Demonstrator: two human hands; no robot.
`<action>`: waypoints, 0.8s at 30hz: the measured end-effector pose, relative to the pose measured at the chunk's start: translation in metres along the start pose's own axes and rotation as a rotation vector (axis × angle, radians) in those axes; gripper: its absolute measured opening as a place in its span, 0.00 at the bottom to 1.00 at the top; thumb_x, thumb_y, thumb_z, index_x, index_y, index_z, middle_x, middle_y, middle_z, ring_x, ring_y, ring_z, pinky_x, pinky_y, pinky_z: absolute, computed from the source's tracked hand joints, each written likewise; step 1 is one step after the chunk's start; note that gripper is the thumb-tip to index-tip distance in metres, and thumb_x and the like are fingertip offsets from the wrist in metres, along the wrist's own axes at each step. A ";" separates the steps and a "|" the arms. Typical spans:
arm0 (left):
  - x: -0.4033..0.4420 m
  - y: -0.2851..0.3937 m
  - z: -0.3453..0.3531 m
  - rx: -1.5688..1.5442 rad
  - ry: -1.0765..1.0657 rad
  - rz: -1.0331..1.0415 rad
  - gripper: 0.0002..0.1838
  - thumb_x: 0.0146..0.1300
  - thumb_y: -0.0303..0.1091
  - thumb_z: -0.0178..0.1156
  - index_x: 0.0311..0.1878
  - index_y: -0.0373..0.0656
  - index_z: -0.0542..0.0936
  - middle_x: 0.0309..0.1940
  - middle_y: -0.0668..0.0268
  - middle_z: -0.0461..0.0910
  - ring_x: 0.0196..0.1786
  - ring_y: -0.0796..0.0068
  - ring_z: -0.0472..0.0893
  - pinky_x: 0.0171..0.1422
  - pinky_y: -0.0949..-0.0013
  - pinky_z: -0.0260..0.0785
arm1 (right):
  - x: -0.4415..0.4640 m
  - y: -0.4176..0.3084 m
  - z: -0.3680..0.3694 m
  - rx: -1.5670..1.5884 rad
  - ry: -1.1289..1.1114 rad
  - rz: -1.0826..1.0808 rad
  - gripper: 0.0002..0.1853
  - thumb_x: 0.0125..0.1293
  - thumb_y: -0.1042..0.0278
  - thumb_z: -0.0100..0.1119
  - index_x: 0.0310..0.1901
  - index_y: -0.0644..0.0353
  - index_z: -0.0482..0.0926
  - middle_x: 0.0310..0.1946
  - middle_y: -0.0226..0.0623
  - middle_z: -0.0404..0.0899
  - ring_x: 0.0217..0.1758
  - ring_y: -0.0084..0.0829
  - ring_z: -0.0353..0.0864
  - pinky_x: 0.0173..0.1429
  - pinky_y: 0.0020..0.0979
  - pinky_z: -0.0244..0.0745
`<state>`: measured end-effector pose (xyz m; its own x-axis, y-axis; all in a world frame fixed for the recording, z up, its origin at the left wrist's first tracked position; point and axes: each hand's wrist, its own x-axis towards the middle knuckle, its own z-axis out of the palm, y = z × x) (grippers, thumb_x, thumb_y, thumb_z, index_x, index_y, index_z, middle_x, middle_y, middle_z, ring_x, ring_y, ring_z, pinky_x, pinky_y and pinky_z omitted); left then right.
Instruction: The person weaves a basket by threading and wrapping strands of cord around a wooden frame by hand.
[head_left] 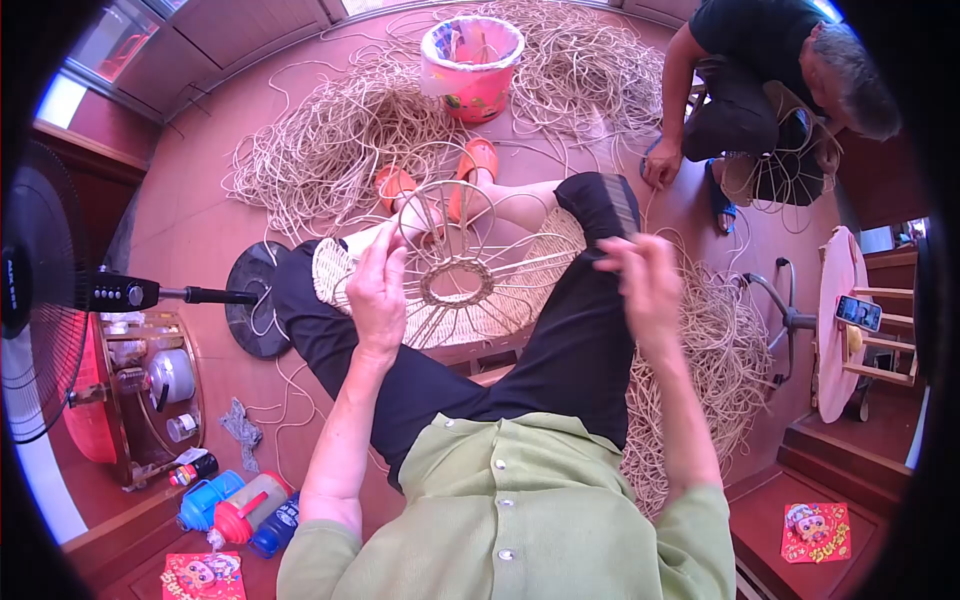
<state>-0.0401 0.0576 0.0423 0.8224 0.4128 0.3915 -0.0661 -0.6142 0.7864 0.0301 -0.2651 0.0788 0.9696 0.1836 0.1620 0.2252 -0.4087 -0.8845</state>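
Over my lap is a round open weave of cord (pixel 455 283), with a braided ring at its centre and thin spokes fanning out to loops. My left hand (pixel 378 285) is at its left edge, fingers bent together around the outer loops; the exact grip is partly hidden. My right hand (pixel 645 285) is raised to the right, above my knee, its fingers closed. A cord (pixel 620 205) smeared into stripes by motion runs up from those fingers. Beneath the weave lies a pale, closely woven surface (pixel 545 265).
Large heaps of loose cord (pixel 350 135) lie ahead and more cord (pixel 710 375) at right. A pink bucket (pixel 474 85) stands between the front heaps. A fan (pixel 50 290) and bottles (pixel 240 505) are at left. Another person (pixel 740 90) crouches at upper right with similar work.
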 end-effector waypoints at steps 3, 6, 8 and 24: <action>0.009 -0.003 0.014 -0.195 0.008 -0.220 0.17 0.77 0.27 0.58 0.65 0.42 0.82 0.38 0.63 0.88 0.40 0.77 0.87 0.47 0.71 0.80 | 0.041 -0.014 0.084 0.169 -0.161 -0.007 0.10 0.79 0.68 0.54 0.54 0.63 0.74 0.44 0.39 0.89 0.29 0.27 0.88 0.36 0.29 0.82; 0.019 -0.009 0.023 -0.170 0.021 -0.205 0.12 0.78 0.30 0.58 0.58 0.41 0.84 0.30 0.69 0.86 0.31 0.84 0.83 0.36 0.76 0.76 | 0.054 0.000 0.129 0.255 -0.333 0.031 0.11 0.78 0.66 0.58 0.43 0.66 0.83 0.29 0.35 0.87 0.25 0.24 0.87 0.33 0.30 0.82; 0.025 -0.010 0.027 -0.117 0.031 -0.238 0.10 0.79 0.32 0.57 0.52 0.40 0.86 0.25 0.71 0.83 0.26 0.86 0.80 0.30 0.78 0.73 | 0.062 0.001 0.134 0.272 -0.338 0.045 0.11 0.77 0.67 0.58 0.40 0.67 0.83 0.28 0.36 0.87 0.25 0.25 0.87 0.34 0.31 0.82; 0.119 -0.017 0.040 -0.272 0.028 -0.421 0.11 0.73 0.26 0.59 0.56 0.40 0.82 0.28 0.65 0.84 0.25 0.80 0.81 0.28 0.75 0.72 | 0.162 -0.007 0.132 0.169 0.115 -0.207 0.10 0.74 0.68 0.60 0.47 0.65 0.85 0.34 0.40 0.84 0.32 0.33 0.87 0.38 0.34 0.79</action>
<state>0.0813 0.0899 0.0562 0.7938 0.6077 0.0233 0.1202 -0.1944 0.9735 0.1726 -0.1148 0.0531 0.9116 0.1405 0.3864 0.4091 -0.2166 -0.8864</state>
